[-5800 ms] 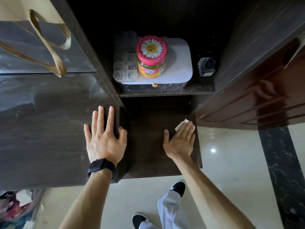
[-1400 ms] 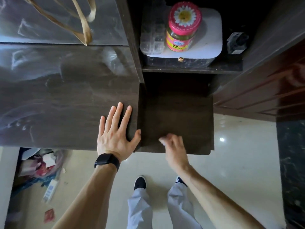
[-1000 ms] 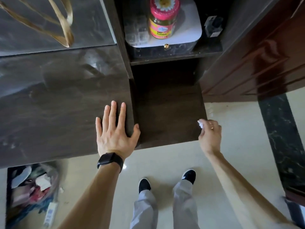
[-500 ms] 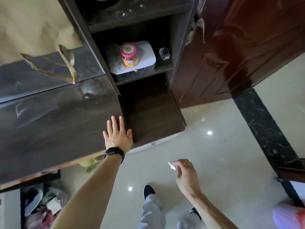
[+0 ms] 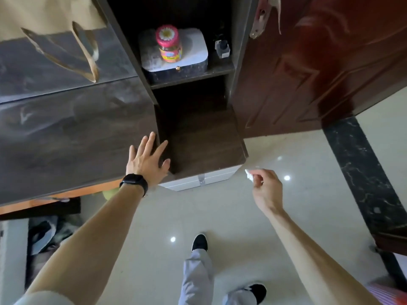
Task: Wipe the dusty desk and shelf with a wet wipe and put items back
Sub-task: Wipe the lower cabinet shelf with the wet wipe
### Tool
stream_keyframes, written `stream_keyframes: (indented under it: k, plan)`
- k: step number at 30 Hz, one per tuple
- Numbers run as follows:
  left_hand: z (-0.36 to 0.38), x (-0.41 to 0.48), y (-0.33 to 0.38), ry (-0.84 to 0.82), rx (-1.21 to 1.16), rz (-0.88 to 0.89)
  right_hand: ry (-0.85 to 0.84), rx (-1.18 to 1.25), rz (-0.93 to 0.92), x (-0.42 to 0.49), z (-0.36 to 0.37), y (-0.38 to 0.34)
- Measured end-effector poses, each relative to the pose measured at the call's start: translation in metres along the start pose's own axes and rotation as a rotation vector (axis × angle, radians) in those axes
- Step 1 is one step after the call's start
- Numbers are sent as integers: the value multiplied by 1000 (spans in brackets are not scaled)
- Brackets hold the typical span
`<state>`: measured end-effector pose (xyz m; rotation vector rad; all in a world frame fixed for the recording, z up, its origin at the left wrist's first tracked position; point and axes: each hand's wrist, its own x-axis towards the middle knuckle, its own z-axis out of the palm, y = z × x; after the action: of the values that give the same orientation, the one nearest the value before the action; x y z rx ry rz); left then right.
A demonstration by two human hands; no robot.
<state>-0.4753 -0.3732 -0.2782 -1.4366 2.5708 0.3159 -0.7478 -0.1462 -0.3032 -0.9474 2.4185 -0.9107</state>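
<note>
Black smartwatch (image 5: pixel 133 182), black band, at wrist of left hand (image 5: pixel 146 160); forearms bare. Pale sleeve (image 5: pixel 41 299) edge at 7 o'clock. Light grey trousers (image 5: pixel 196 276), black shoes (image 5: pixel 200 242) with white trim, at 6 o'clock.

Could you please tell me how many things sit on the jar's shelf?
4: a white-lidded box, the jar on its lid, a blurred greyish thing beside it on the lid, and a small black thing right of the box. More may hide in the dark.

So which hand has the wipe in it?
The right hand pinches the small white wipe, out over the floor. The left hand, the one with the black watch, lies open on the desk and holds nothing.
</note>
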Motion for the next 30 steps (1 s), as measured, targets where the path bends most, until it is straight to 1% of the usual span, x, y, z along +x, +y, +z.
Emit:
stream_keyframes:
  k: [1,3,6,8,9,10,11,12,13,14,15,16,18,20,21,23,24,25,26,27,28,29,30]
  plan:
    - [-4,-2,0,75,16,59,9,-4,9,10,-1,-3]
    - [-9,-9,2,166,19,130,32,-20,33,28,2,-4]
    - [-3,-1,-3,180,10,131,67,-32,138,65,42,-2]
    - [0,1,-5,171,21,115,88,-102,226,67,74,-9]
    - [0,3,-6,172,32,115,96,-154,222,59,92,-16]
    - [0,4,-6,172,42,120,57,-188,170,46,110,-27]
    - [-1,4,-7,164,44,122,-61,-219,59,26,128,-40]
    - [-2,4,-7,150,42,121,-266,-242,-62,5,144,-55]
    - [-3,3,-7,136,39,117,-500,-252,-131,-18,157,-69]
    - [-5,3,-7,121,34,118,-697,-264,-158,-37,165,-79]
    - [-6,4,-7,110,31,123,-778,-259,-176,-48,166,-82]
    - [-6,4,-6,101,31,125,-731,-216,-169,-48,161,-84]
    - [-7,6,-8,91,27,120,-491,-164,-111,-19,140,-76]
    - [-8,6,-7,82,18,121,-227,-219,-58,30,108,-59]
    - [-7,5,-7,87,11,124,-119,-241,16,57,92,-48]
    - [-2,6,-8,101,16,126,53,-261,229,96,73,-24]
    - [0,6,-9,111,19,125,118,-263,312,100,75,-14]
    - [1,6,-9,123,17,126,155,-267,347,93,83,-9]
    - [2,5,-9,132,10,129,156,-262,327,76,94,-7]
    - [2,5,-9,132,2,135,87,-251,272,51,105,-7]
    - [2,5,-9,128,-1,140,-55,-248,220,23,114,-7]
    - [1,5,-10,124,4,140,-243,-246,202,-8,120,-7]
    - [-1,5,-9,122,12,142,-389,-233,224,-41,122,-5]
